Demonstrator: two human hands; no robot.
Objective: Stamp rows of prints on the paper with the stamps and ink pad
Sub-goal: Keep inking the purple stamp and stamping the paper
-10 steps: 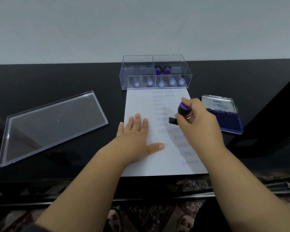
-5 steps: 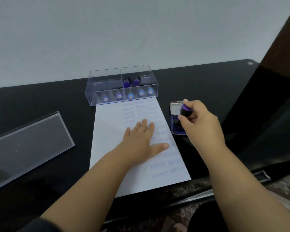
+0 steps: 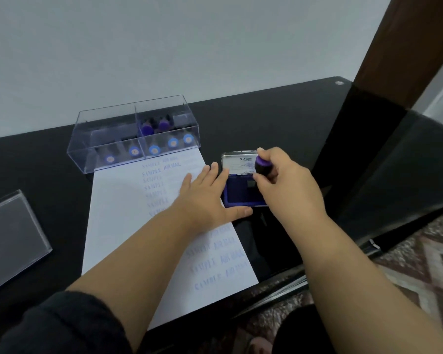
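Black, glossy table [image 3: 241,116]: hard flat backing for clean prints.

White paper sheet [image 3: 118,205]: matte, rectangular, laid lengthwise just in front of the clear box; columns of blue "SAMPLE" and "AIR MAIL" prints down its right half, several faint.

Clear plastic box [image 3: 133,134]: rectangular, divided into two compartments, holding spare stamps [image 3: 154,150] with round blue caps; probably set at the sheet's far end for easy reach. Matching clear lid [image 3: 10,238] set aside at far left.

Ink pad [image 3: 241,190]: dark blue pad in an open case with a shiny metal lid hinged upright, just beside the sheet's right edge.

Left hand [image 3: 205,198]: flat, fingers extended, pressing the sheet's right edge, likely to prevent shifting.

Right hand [image 3: 284,185]: grasping a stamp [image 3: 262,167] with purple knob and black body, held on or just above the pad; contact not discernible. Judged step: re-inking.
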